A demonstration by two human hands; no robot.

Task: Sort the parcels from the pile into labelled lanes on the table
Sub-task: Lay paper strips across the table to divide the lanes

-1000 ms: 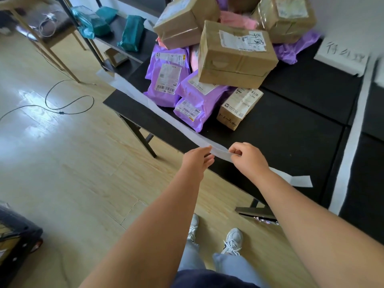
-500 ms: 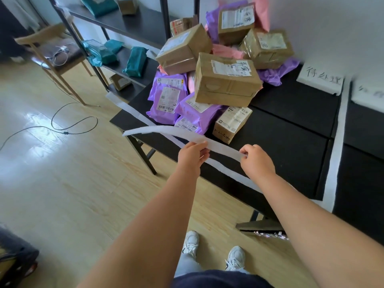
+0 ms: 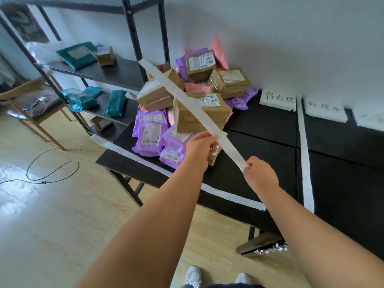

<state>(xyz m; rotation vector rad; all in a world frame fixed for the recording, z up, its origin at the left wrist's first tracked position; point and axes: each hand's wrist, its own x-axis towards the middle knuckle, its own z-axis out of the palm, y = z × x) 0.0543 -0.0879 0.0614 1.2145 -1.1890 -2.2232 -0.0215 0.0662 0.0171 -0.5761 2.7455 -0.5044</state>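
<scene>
A long white strip [image 3: 187, 100] slants in the air over the parcel pile. My left hand [image 3: 200, 145] pinches it near its middle. My right hand [image 3: 259, 175] grips its near end. The pile holds brown cardboard boxes [image 3: 203, 115], purple mailer bags [image 3: 149, 132] and pink bags [image 3: 195, 88], heaped on the left end of the black table [image 3: 259, 142]. White lane labels [image 3: 277, 99] with handwriting lie along the wall side. A second white strip [image 3: 158, 167] lies along the table's near edge, and a third [image 3: 305, 163] runs across the table as a divider.
A black metal shelf rack [image 3: 116, 69] at the left carries teal bags [image 3: 116, 102] and small boxes. A wooden chair [image 3: 31, 100] with a cable stands further left. A black cord [image 3: 52, 171] loops on the wooden floor. My shoes [image 3: 193, 275] show at the bottom.
The strip went from lying on the table edge to being lifted and swung up over the pile. Both hands rose with it, and the view tilted upward toward the wall.
</scene>
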